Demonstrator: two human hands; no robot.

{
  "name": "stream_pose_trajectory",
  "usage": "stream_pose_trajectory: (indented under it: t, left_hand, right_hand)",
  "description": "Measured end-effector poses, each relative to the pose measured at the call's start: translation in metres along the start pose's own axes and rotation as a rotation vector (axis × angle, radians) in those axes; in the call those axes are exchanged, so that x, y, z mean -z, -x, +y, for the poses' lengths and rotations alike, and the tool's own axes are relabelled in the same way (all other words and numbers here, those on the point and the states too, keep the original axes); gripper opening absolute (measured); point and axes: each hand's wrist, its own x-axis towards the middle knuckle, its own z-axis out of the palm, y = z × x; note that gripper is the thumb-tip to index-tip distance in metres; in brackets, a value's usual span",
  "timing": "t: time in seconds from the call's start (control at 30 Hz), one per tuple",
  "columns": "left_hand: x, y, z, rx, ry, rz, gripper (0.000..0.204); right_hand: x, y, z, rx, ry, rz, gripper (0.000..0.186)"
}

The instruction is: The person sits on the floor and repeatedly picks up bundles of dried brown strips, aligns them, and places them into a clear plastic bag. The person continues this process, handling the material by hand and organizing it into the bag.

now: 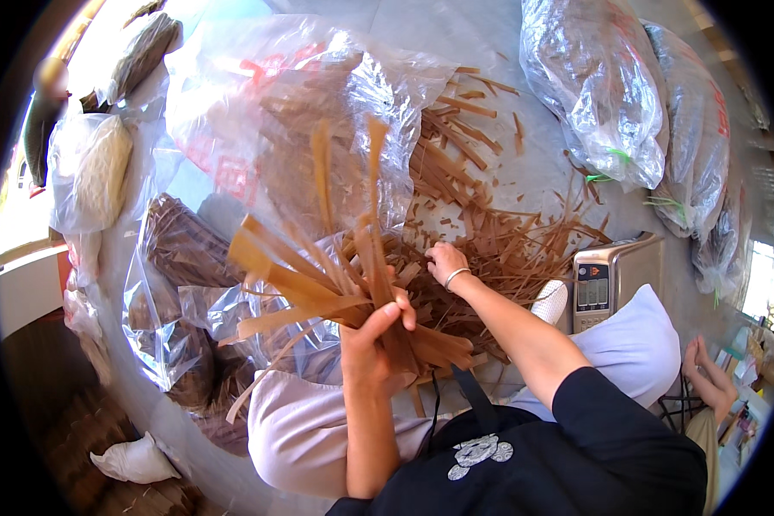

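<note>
My left hand (371,340) is closed round a bunch of flat brown strips (314,297), which fan out upward and to the left, with their short ends sticking out at the lower right. My right hand (445,261), with a bracelet at the wrist, is at the near-left part of a loose pile of brown strips (512,245). Its fingers are bent together on the strips there; the fingertips are partly hidden. Just beyond both hands, a large clear plastic bag (297,120) with red print lies with its mouth toward the pile, brown strips spilling out.
Right of the pile stands a digital scale (641,271). Tied, filled plastic bags (593,86) lie at the far right. Bagged dark brown bundles (189,245) and a bag of pale material (99,168) are on the left. Another person's legs (709,378) show at the right edge.
</note>
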Motion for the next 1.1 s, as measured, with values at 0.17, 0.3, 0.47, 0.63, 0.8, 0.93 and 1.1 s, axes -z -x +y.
stream_pose_trajectory:
  t: [0.17,0.3,0.47,0.63,0.8,0.93,1.1]
  left_hand:
    - [-0.001,0.006,0.004,-0.151,-0.051,-0.168,0.051]
    - [0.002,0.010,0.007,-0.236,-0.237,0.058,0.031]
    - [-0.006,0.006,-0.002,-0.107,-0.133,0.251,0.022]
    - [0.016,-0.002,-0.013,-0.064,0.014,0.310,0.019]
    - [0.014,-0.009,-0.012,-0.277,-0.210,0.399,0.016]
    - [0.002,-0.013,-0.015,-0.219,-0.206,0.351,0.021]
    - [0.021,-0.019,-0.023,-0.087,-0.070,0.339,0.028]
  right_hand:
    - [0.080,0.005,0.015,-0.138,-0.099,-0.029,0.010]
    - [0.205,0.010,-0.020,-0.199,-0.923,-0.286,0.007]
    - [0.252,0.065,-0.126,0.027,-0.780,-0.329,0.006]
    - [0.213,0.069,-0.140,0.388,-0.340,-0.418,0.012]
    - [0.175,-0.041,-0.031,0.138,-0.411,-0.106,0.017]
    - [0.085,-0.096,0.066,0.009,0.207,0.499,0.047]
    - [0.077,-0.074,0.078,-0.146,0.308,0.110,0.046]
